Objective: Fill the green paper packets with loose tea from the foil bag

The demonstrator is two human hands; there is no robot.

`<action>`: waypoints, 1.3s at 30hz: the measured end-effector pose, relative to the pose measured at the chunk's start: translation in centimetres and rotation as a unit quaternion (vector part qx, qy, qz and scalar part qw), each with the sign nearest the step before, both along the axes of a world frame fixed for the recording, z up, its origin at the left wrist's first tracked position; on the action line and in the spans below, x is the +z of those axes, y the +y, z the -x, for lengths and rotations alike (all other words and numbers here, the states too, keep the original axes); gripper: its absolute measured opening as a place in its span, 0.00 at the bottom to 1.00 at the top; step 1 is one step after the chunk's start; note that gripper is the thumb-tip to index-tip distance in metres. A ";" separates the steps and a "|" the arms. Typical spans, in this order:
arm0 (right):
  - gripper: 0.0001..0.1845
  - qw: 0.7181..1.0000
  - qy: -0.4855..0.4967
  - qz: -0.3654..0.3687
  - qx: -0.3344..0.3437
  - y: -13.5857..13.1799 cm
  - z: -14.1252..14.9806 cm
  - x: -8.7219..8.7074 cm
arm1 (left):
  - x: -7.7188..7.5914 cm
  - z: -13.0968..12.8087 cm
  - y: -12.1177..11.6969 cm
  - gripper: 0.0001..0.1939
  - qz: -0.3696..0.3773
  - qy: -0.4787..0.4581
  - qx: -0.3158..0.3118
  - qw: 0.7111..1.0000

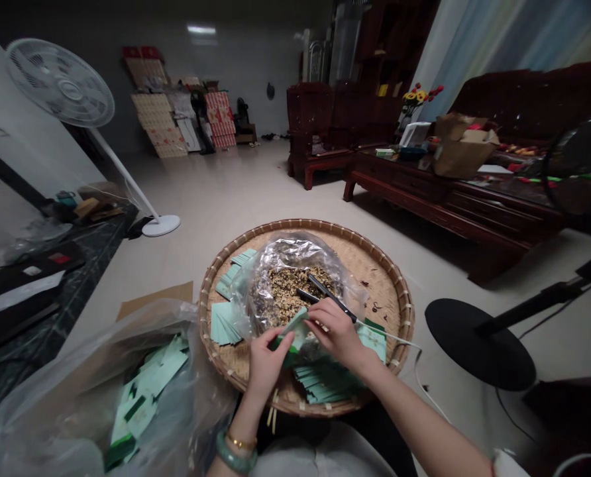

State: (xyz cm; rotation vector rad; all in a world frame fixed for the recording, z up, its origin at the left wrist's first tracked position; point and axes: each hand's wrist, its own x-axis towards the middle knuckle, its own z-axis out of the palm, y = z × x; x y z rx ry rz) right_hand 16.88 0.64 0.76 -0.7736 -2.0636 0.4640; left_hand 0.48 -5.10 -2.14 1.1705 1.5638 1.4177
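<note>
Over the front of the round woven tray point(405, 311), my left hand point(266, 354) pinches a small light-green packet point(298, 328) between thumb and fingers. My right hand point(338, 334) is closed around a black hair straightener point(332, 298), its two arms apart and pointing away over the mix. The right fingertips also touch the packet's upper edge. Just beyond both hands, an opened clear plastic bag point(295, 245) holds a loose mix of pale and dark bits point(288, 288). Green packets point(325, 384) lie fanned below my hands, with more packets point(224, 323) at the tray's left.
A large clear bag point(42, 417) with green packets point(149, 384) stands at the left. The straightener's white cord point(419, 358) trails off right. A white fan point(161, 225) stands far left, a black stand base point(479, 341) right, and a wooden table point(425, 192) behind.
</note>
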 end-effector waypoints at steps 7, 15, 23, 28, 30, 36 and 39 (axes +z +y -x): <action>0.05 0.996 0.028 0.077 0.033 -0.9 -0.1 0.3 | -0.3 -0.4 0.0 0.19 0.023 -0.309 -0.005 0.951; 0.10 0.903 0.180 0.390 0.028 -2.0 1.8 -2.1 | 0.3 -0.7 -0.7 0.22 0.061 -0.325 -0.020 0.944; 0.18 0.825 0.254 0.492 0.110 -1.5 2.2 -1.8 | 0.6 -0.3 -0.8 0.27 0.067 -0.346 -0.032 0.935; 0.24 0.762 0.207 0.576 0.210 -1.0 2.0 -1.3 | 0.2 0.7 -0.4 0.30 0.065 -0.245 -0.052 0.966; 0.25 0.749 0.198 0.589 0.229 -0.5 1.8 -1.5 | 0.0 1.3 -0.4 0.28 0.027 -0.117 -0.010 0.993; 0.26 0.756 0.176 0.593 0.214 0.9 1.8 -1.6 | 0.6 2.0 -1.1 0.28 -0.175 0.406 -0.010 0.897; 0.25 0.785 0.157 0.559 0.217 0.9 1.9 -1.1 | 0.7 1.5 -1.1 0.28 -0.171 0.465 -0.062 0.867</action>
